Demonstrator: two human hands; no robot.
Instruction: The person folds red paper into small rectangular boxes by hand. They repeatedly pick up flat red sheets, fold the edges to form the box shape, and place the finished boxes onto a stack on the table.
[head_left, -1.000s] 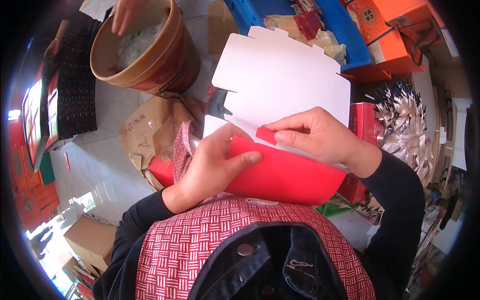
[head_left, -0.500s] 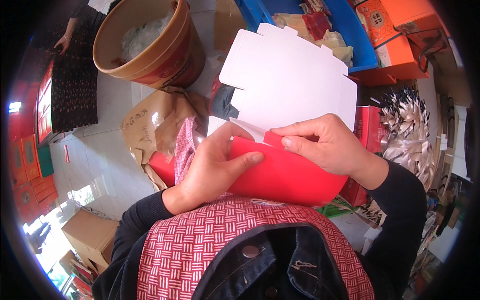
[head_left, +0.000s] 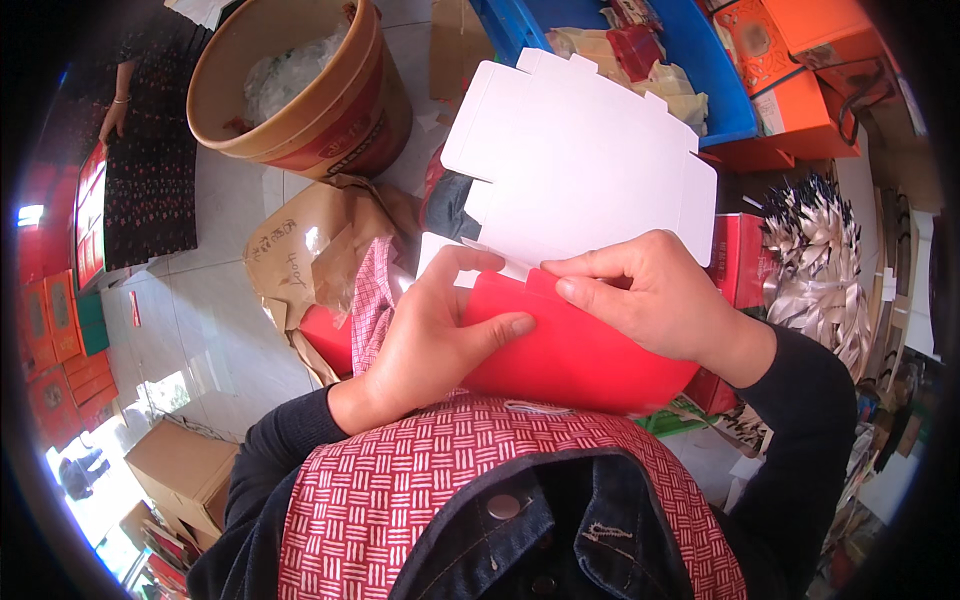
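Observation:
A die-cut cardboard box blank (head_left: 590, 165), white inside and red outside, lies across my lap. Its near part is folded so that the red face shows toward me. My left hand (head_left: 430, 320) grips the left end of the red panel, with the thumb on the red face and the fingers behind it. Between the thumb and fingers of my right hand (head_left: 650, 295) is a small red flap at the panel's upper edge. The fingers behind the panel are partly hidden.
Beyond the blank stands a large tan bucket (head_left: 300, 90) with clear plastic inside. A blue crate (head_left: 735, 100) holds wrapped packages. Brown paper wrapping (head_left: 300, 240) lies at left, bundled ribbons (head_left: 820, 290) at right. A carton (head_left: 185, 470) sits lower left; another person (head_left: 150, 150) stands far left.
Both hands keep their grip on the box blank and have barely moved. The small red flap under my right fingers lies closer against the panel. The other person's hand at far left has shifted slightly.

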